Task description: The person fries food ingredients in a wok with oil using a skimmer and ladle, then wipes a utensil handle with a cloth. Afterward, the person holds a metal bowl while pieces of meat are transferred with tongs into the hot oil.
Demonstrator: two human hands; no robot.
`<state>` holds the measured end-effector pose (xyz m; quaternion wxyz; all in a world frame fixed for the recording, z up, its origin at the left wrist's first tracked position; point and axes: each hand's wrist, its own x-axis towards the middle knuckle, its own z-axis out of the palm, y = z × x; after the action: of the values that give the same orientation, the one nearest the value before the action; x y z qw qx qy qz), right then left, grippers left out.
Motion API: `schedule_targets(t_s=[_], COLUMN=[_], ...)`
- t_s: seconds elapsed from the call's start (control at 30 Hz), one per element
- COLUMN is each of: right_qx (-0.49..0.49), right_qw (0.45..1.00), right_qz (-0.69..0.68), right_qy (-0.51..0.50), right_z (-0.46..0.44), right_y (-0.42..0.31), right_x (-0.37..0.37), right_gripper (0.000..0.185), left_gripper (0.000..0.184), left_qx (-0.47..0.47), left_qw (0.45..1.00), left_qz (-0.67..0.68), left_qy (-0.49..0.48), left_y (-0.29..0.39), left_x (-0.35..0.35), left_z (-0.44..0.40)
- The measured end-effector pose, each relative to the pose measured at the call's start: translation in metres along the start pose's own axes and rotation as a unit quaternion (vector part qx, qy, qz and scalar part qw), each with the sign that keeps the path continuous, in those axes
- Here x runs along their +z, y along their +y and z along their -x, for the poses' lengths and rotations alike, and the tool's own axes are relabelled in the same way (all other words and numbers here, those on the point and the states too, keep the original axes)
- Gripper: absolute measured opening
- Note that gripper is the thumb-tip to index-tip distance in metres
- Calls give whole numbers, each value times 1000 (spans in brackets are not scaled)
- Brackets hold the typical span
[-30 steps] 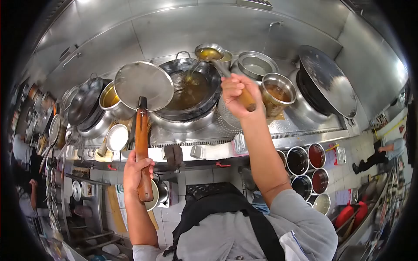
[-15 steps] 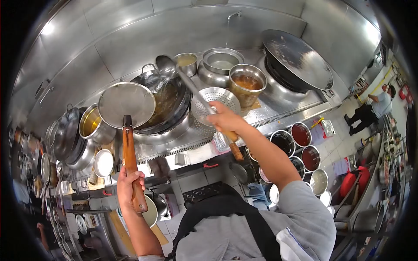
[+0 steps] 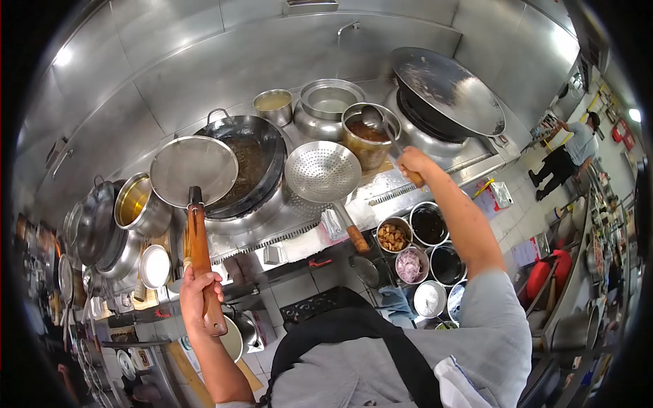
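Note:
My left hand (image 3: 201,292) is closed around the wooden handle of a fine-mesh strainer (image 3: 194,170). The strainer's round mesh hangs over the left side of a black wok (image 3: 255,153), which has dark, wet-looking contents. My right hand (image 3: 416,166) grips a ladle (image 3: 393,138) by its wooden handle end. The ladle's bowl is at the mouth of a metal pot of brown liquid (image 3: 367,153); how deep it dips I cannot tell. Between wok and pot lies a perforated skimmer (image 3: 324,171), its wooden handle pointing towards me.
A pot of yellow oil (image 3: 141,204) stands left of the wok. Behind are a pot of pale liquid (image 3: 273,107) and a wide water pot (image 3: 332,99). A large wok (image 3: 449,92) leans at right. Ingredient tubs (image 3: 411,265) sit near my right arm. Another person (image 3: 568,153) stands far right.
My right hand has moved right, taking the ladle from above the wok, where liquid was pouring off it, to the brown-liquid pot. The strainer stays over the wok. The view has shifted slightly.

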<state>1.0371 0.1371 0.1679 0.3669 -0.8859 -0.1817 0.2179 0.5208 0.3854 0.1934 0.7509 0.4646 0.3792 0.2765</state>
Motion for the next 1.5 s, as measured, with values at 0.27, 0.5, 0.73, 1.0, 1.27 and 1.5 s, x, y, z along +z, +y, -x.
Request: schedule_targets(t_s=[0.27,0.5,0.73,1.0,1.27,1.5], right_qx=[125,97,63,-3,46,-157], right_qw=[609,478,605,557,577,903], right_qz=[-754,-844,-749,-744,-655,-251], right_qy=[-212,-224,-261,-369,-486,-311], right_z=[6,23,42,104,110,117], right_y=[-23,-35,-67,-160,-228,-192], right_x=[23,24,13,43,133,166], right_gripper=[16,18,19,13,11,39], left_gripper=[29,30,32,29,28,31], left_qx=[6,18,25,19,23,21], left_qw=[1000,1000,999,999,999,998], left_qz=[0,-18,-23,-32,-6,32], left_qy=[3,6,10,-16,-47,-52], left_y=[1,1,-1,0,2,2], left_x=[1,-1,-12,-7,12,18], left_z=[3,10,7,-20,-33,-25])
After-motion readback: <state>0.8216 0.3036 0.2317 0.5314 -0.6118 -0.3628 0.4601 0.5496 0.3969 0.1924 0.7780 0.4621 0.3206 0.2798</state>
